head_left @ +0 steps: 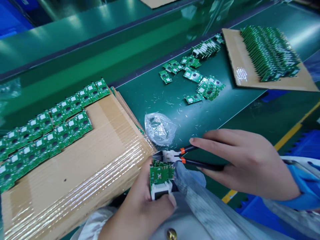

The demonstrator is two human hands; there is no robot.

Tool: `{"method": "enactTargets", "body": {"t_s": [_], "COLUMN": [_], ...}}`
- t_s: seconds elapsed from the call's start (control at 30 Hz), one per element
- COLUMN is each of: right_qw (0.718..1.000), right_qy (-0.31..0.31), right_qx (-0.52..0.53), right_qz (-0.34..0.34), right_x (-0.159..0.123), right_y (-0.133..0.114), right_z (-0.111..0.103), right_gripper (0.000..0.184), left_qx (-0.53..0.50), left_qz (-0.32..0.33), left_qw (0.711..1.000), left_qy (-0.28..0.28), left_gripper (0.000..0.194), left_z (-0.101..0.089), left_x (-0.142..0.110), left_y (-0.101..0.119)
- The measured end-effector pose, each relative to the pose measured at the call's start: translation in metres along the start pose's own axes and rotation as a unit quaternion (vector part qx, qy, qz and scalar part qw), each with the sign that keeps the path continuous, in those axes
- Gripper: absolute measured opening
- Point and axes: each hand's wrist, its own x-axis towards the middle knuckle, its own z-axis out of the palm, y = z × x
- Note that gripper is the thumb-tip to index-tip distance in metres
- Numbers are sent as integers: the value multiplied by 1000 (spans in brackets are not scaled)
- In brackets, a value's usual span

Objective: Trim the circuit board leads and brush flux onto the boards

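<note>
My left hand (pixel 143 206) is closed around a small stack of green circuit boards (pixel 160 175), with a white part on the near end of the top one. In my right hand (pixel 245 163) is a pair of cutting pliers (pixel 172 155) with black and orange handles. The plier jaws touch or hover just over the far edge of the held boards; which of the two I cannot tell. Just beyond the jaws sits a clear plastic bag (pixel 160 129) with small bright clippings in it.
At left, a cardboard sheet (pixel 100 136) bears two rows of circuit boards (pixel 53 143). Loose boards (pixel 192 75) and scattered wire clippings lie on the green bench (pixel 140 90). At far right, another cardboard piece (pixel 246 75) carries densely packed boards (pixel 271 53).
</note>
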Motion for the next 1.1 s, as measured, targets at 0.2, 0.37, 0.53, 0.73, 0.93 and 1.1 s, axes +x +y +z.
{"method": "enactTargets", "body": {"t_s": [0.2, 0.37, 0.53, 0.73, 0.93, 1.1], "right_qw": [976, 967, 913, 933, 855, 835], "right_qy": [-101, -104, -160, -31, -44, -151], "right_qx": [139, -62, -137, -46, 458, 479], "right_qz": [135, 222, 351, 355, 239, 225], "right_x": [-1, -9, -1, 8, 21, 53], "right_y": [32, 71, 73, 49, -70, -134], "right_z": [-17, -2, 40, 63, 42, 58], "right_gripper": [44, 49, 67, 76, 65, 50], "left_qx": [59, 137, 230, 280, 318, 404], "left_qz": [11, 71, 205, 284, 281, 275], "left_qw": [998, 983, 935, 885, 856, 802], "left_qy": [35, 97, 175, 242, 295, 343], "left_gripper": [46, 48, 50, 48, 49, 63], "left_z": [-3, -1, -12, -21, -30, -52], "left_x": [-8, -21, -26, -31, -26, -22], "left_y": [1, -4, -18, -25, -20, -16]}}
